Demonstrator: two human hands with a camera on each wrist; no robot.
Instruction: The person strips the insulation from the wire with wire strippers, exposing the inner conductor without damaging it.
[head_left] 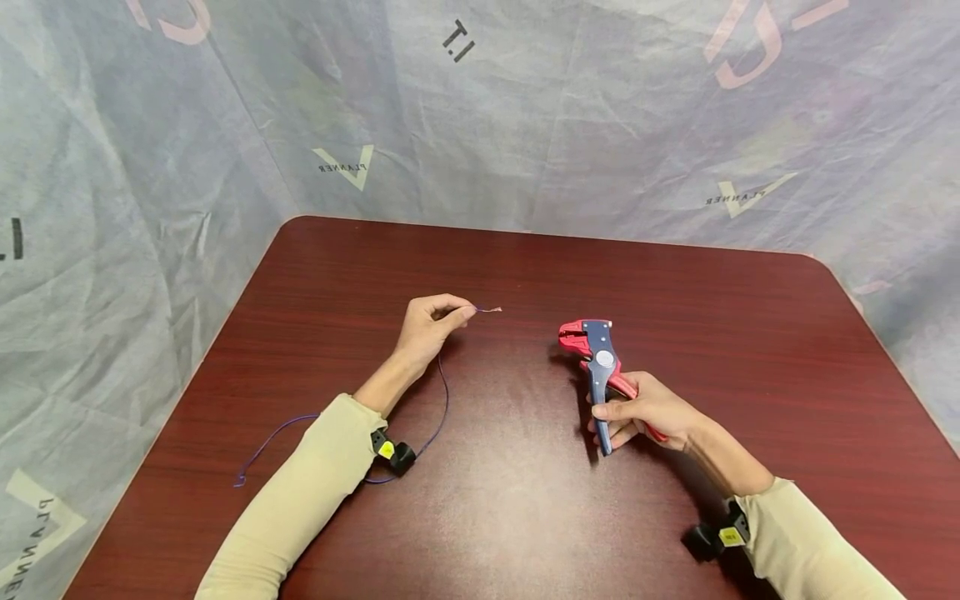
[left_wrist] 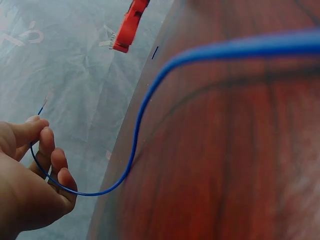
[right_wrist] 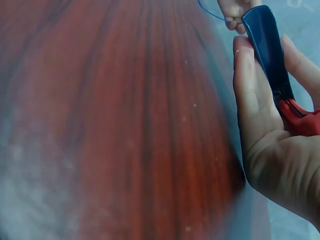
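A thin blue wire [head_left: 447, 400] is pinched near one end between the thumb and forefinger of my left hand [head_left: 427, 329]. Its bare, stripped strands [left_wrist: 46, 101] stick out past the fingertips, pointing right in the head view. The rest of the wire loops down beneath the left forearm, its other end bent on the table. My right hand [head_left: 660, 412] holds a wire stripper [head_left: 602, 358] by its handles, the red nose facing left, apart from the wire. In the right wrist view the blue handle [right_wrist: 270, 52] lies between fingers and thumb.
Dark red-brown wood makes up the tabletop [head_left: 510, 517]. A short blue piece [left_wrist: 155, 52], perhaps insulation, lies on it in the left wrist view. Grey printed sheeting [head_left: 525, 125] hangs behind and at the sides. Each sleeve carries a small black wrist camera [head_left: 402, 458].
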